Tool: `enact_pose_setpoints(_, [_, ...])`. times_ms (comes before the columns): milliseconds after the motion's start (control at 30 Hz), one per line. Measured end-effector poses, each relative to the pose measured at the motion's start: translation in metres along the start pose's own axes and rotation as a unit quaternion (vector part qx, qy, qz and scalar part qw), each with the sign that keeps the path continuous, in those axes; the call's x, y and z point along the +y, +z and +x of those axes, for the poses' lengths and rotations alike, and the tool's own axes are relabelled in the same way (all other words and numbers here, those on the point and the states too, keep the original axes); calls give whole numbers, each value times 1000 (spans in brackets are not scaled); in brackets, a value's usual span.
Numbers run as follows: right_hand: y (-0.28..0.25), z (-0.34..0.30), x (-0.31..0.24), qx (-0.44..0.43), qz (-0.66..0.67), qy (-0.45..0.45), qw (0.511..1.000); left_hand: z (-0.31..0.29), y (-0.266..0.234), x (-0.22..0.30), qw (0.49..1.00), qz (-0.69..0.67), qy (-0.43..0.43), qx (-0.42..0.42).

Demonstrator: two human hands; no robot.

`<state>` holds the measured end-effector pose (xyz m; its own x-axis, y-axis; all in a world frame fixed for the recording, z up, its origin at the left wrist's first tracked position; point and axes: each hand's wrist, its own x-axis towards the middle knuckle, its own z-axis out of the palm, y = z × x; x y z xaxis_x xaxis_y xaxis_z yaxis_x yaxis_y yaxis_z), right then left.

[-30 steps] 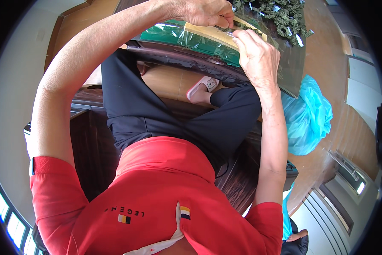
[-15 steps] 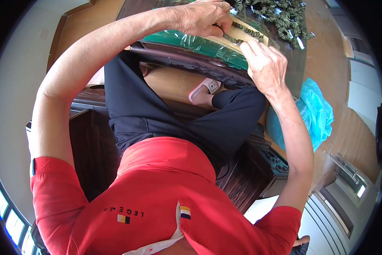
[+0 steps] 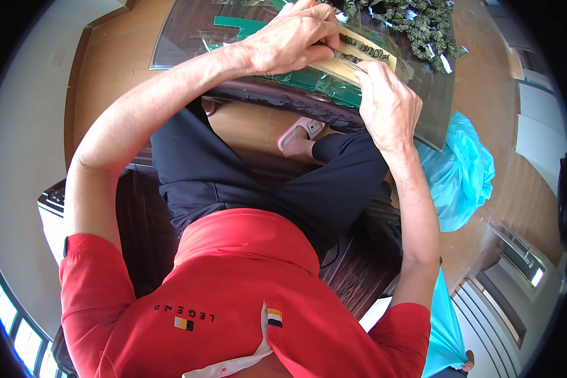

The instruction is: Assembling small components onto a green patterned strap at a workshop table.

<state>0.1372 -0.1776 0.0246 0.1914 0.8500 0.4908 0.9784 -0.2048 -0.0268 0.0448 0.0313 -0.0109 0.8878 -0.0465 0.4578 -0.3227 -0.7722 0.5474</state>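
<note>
My left hand [image 3: 302,38] is closed in a pinch over a pale wooden board [image 3: 392,63]. Its fingertips grip the near end of a dark green gathered fabric band [image 3: 347,57], partly hidden by the fingers. My right hand [image 3: 389,101] is closed around a thin silvery tool [image 3: 352,65], whose tip points at the band; its exact kind is hard to make out. Behind it, a second gathered stretch of fabric [image 3: 365,46] lies along the board. Green tape [image 3: 302,80] and clear film surround the board on the glass-topped table.
A heap of dark green gathered bands with white tags [image 3: 422,28] lies at the table's far right. Beside the table hangs or stands a blue plastic bag [image 3: 463,170]. More blue plastic [image 3: 446,327] shows at lower right, near part of another person [image 3: 468,361]. The table's glass edge [image 3: 431,142] is close to my right forearm.
My left hand has shifted slightly down, nearer my right hand, baring more of the table at left. The silvery tool now shows. Blue plastic has appeared at lower right.
</note>
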Motion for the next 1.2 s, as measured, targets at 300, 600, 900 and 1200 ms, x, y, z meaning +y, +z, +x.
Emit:
enact_pose_setpoints(300, [-2, 1, -7, -18, 65, 76, 995, -8, 5, -3, 981, 63, 124, 136])
enact_pose_setpoints(600, [-5, 6, -11, -53, 143, 139, 979, -14, 2, 8, 988, -5, 61, 145])
enact_pose_setpoints(900, [0, 7, -7, -72, 185, 177, 964, -14, 0, 15, 990, -23, 23, 140])
enact_pose_setpoints(1200, [6, 8, -8, -62, 263, 221, 937, -18, 17, -8, 984, -21, 62, 164])
